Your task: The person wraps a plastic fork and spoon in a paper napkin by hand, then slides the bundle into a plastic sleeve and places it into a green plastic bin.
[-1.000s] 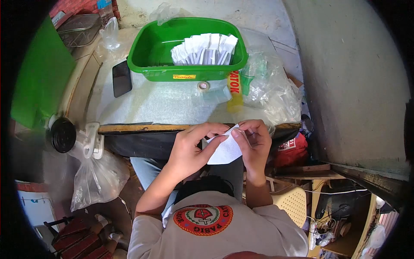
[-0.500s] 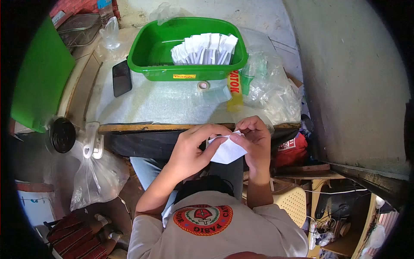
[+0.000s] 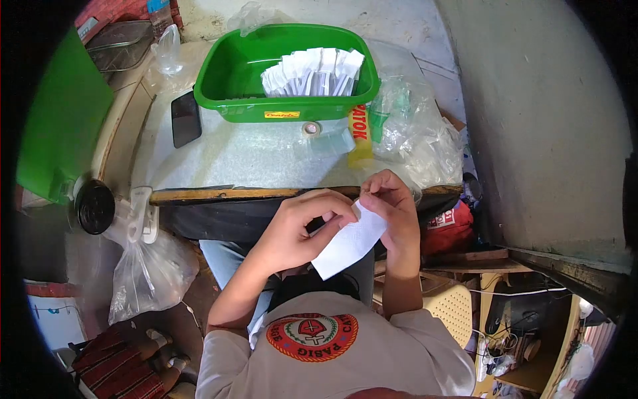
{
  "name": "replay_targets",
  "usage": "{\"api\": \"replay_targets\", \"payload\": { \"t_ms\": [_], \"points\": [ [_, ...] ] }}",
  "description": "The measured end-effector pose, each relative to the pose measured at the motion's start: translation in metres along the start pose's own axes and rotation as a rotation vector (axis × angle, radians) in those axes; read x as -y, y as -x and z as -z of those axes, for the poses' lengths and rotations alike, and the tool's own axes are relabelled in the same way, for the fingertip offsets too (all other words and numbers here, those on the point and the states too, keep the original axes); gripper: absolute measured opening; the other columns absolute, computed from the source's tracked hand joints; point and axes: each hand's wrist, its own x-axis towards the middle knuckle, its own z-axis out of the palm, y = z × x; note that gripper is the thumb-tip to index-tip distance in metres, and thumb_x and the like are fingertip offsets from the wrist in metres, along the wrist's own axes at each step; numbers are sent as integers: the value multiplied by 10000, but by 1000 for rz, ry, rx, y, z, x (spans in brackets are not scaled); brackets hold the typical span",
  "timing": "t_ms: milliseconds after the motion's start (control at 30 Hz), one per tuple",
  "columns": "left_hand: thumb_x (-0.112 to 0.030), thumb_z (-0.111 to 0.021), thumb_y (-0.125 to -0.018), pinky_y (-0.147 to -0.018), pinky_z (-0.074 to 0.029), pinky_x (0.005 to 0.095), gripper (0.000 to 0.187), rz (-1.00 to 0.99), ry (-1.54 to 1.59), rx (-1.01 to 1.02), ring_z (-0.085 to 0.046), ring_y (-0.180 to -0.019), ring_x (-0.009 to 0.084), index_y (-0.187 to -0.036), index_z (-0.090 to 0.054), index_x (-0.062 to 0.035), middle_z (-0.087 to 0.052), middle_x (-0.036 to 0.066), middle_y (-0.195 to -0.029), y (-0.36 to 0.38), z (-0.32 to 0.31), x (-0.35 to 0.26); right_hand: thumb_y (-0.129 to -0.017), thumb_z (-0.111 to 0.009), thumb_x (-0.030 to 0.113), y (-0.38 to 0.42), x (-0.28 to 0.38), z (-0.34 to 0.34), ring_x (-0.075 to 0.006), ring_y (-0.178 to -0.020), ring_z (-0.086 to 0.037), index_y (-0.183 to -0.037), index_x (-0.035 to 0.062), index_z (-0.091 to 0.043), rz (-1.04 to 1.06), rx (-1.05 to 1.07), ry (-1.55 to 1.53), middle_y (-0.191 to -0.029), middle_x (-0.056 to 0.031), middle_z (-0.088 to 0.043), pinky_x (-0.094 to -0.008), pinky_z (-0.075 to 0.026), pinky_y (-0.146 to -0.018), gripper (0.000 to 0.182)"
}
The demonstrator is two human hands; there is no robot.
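A white, textured paper napkin (image 3: 351, 243) hangs between my two hands just in front of the table edge, its lower corner pointing down toward my lap. My left hand (image 3: 304, 226) pinches the napkin's upper left side between thumb and fingers. At its top right, the thumb and fingers of my right hand (image 3: 393, 211) close on the sheet. Beyond them on the table stands a green basin (image 3: 232, 103) with a row of folded white napkins (image 3: 318, 72) standing upright inside it.
A black phone (image 3: 186, 120) lies left of the basin. In front of it are a tape roll (image 3: 311, 129) and a clear plastic piece (image 3: 332, 143). Crumpled plastic bags (image 3: 425, 149) cover the table's right side. A clear bag (image 3: 149, 276) hangs at the left.
The napkin has turned and now shows a longer panel, slanting down to the left. My fingers have shifted along its top edge.
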Motion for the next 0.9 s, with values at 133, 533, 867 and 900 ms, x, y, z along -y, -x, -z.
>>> {"api": "replay_targets", "payload": {
  "t_ms": [133, 533, 867, 900],
  "points": [
    [47, -683, -814, -756, -474, 265, 256, -34, 38, 128, -631, -875, 160, -1057, -694, -31, -677, 93, -976, -2, 0, 4, -798, -697, -59, -5, 3, 2, -93, -829, -583, -898, 50, -570, 31, 16, 146, -911, -38, -607, -227, -466, -743, 195],
    [82, -721, -782, -685, -417, 162, 465, 127, -12, -96, -478, -774, 22, -1226, -613, -4, -547, 63, -1217, 4, 4, 10, -925, -604, 15, 4, 8, -3, -181, -1076, -552, -1307, 89, -343, 124, -45, 190, -1209, -140, -530, -297, -439, -910, 468],
    [86, -732, -772, -680, -425, 171, 548, 112, -50, -160, -474, -726, 26, -1287, -568, -1, -487, 80, -1319, 8, 5, 14, -905, -617, -23, 10, 6, -5, -61, -817, -562, -1099, 39, -545, 166, 201, 639, -1031, -51, -627, -206, -453, -701, 216],
    [83, -738, -768, -681, -422, 171, 558, 117, -54, -151, -470, -726, 29, -1292, -566, -2, -478, 79, -1328, 9, 5, 13, -901, -619, -33, 10, 8, -10, -60, -842, -565, -1065, 31, -576, 119, 164, 595, -1005, -34, -622, -195, -440, -720, 181]
  ]
}}
